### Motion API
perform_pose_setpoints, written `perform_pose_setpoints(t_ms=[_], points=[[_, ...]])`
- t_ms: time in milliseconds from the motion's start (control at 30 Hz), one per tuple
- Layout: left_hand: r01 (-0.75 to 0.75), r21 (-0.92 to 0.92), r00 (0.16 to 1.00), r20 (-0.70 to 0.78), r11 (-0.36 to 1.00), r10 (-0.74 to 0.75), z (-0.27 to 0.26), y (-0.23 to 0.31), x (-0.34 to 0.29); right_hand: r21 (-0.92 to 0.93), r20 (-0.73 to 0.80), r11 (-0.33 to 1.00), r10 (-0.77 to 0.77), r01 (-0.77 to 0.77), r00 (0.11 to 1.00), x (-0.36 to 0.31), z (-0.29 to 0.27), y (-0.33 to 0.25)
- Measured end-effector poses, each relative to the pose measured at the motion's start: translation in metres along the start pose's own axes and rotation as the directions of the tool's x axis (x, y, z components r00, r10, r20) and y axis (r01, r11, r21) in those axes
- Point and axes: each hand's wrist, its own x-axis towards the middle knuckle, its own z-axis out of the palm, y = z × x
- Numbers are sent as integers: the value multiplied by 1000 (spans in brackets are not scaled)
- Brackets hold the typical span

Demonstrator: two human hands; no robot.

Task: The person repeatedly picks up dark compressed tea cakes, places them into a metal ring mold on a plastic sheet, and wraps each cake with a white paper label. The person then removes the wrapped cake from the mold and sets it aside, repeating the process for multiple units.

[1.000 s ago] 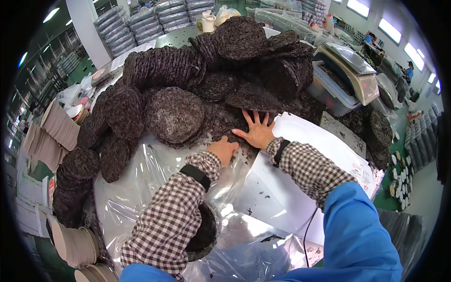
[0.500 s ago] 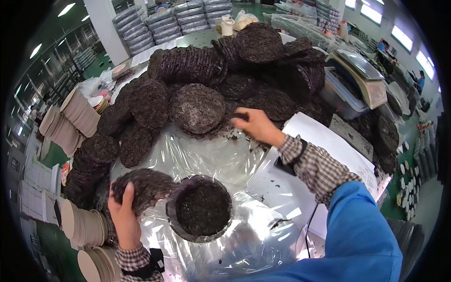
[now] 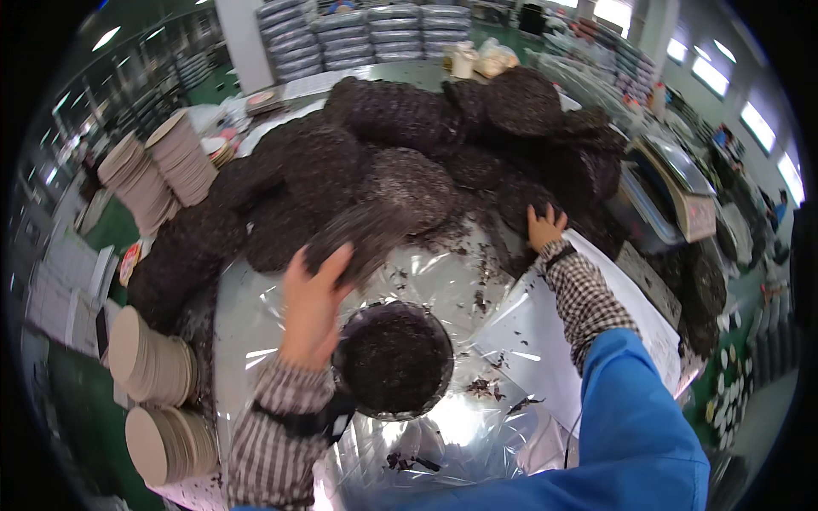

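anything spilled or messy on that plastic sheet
Yes. Dark loose crumbs are scattered over the clear plastic sheet, around the round dark cake in the bowl and up toward the heap of cakes. The left hand holds a blurred cake; the right hand rests on the heap.

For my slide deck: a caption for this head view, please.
Left hand lifts a dark round pressed cake; right hand reaches into the pile.

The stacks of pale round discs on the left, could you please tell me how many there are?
4 stacks: two upper left, one beside another, and two lower left, one above another. More may be hidden.
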Motion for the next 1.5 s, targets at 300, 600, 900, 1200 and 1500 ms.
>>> perform_pose_setpoints(t_ms=[300, 600, 900, 1200, 1500], points=[[-354, 874, 878, 433, 332, -203, -87, -45, 1, 753, -510, 469, -29, 462, 860, -52, -230, -33], [-62, 746, 964, 217, 662, -154, -161, -79, 48, 999, 23, 35, -358, -12, 933, -238, -217, -190], [-357, 895, 927, 374, -268, 13, -54, -71, -43, 956, -159, 188, -320, 227, 934, -246, -211, -204], [-664, 744, 745, 667, -65, 16, -67, -91, -90, 817, -249, 429, -342, 386, 906, -256, -224, -206], [-610, 686, 764, 375, -397, -525, -64, -93, -65, 8, 411, 451, -815, 892, 408, -239, -259, -203]])
